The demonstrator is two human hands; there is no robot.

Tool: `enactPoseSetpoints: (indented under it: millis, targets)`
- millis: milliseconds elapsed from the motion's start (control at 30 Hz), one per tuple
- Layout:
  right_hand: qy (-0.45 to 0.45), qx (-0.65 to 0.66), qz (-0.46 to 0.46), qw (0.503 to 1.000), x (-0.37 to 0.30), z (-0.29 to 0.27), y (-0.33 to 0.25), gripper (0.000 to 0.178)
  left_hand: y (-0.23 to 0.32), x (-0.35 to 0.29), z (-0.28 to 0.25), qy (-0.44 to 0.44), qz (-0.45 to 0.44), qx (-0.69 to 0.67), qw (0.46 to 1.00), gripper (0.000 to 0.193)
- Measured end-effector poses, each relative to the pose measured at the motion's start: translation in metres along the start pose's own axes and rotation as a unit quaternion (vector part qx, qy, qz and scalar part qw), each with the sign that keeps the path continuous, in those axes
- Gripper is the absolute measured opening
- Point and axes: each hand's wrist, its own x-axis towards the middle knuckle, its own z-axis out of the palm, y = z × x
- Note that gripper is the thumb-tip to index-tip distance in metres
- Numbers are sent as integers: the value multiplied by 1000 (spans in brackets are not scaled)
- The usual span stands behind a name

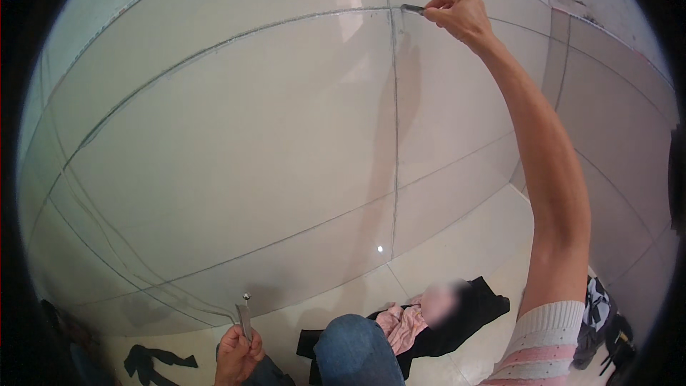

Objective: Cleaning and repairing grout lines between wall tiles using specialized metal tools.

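Note:
My right hand [461,16] is stretched up to the tiled wall, its fingers pinched on a small dark, flat, blade-like tool [413,9]. The tool's tip is at the grout line, just right of where a horizontal and a vertical joint cross. Low down, my left hand [239,354] is closed around a slim metal tool [245,318] with a small shiny ball at its upper end. This tool points upward, in front of the wall. Large glossy beige wall tiles [271,121] with dark grey joints [394,136] fill most of the view.
A dark cloth strip [157,364] lies on the floor at lower left. Black clothing [471,318] and a pink patterned cloth [401,327] lie beside my knee [357,350]. More dark items [604,322] sit at right, near the wall corner.

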Motion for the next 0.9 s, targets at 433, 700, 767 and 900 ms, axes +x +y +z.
enactPoseSetpoints:
  millis: [433,700,767,900]
  targets:
    - [77,-104,32,991,-7,-26,39,20,3,-7,1,50,4,-5,999,22]
    - [-9,274,226,935,-34,-11,-1,18,3,-7,-5,22,14,-10,1000,21]
    - [-23,300,227,926,-38,-4,-19,17,2,-6,-5,21,13,-15,1000,21]
    - [-25,337,226,914,-37,-6,-30,17,4,-7,0,19,14,-18,1000,20]
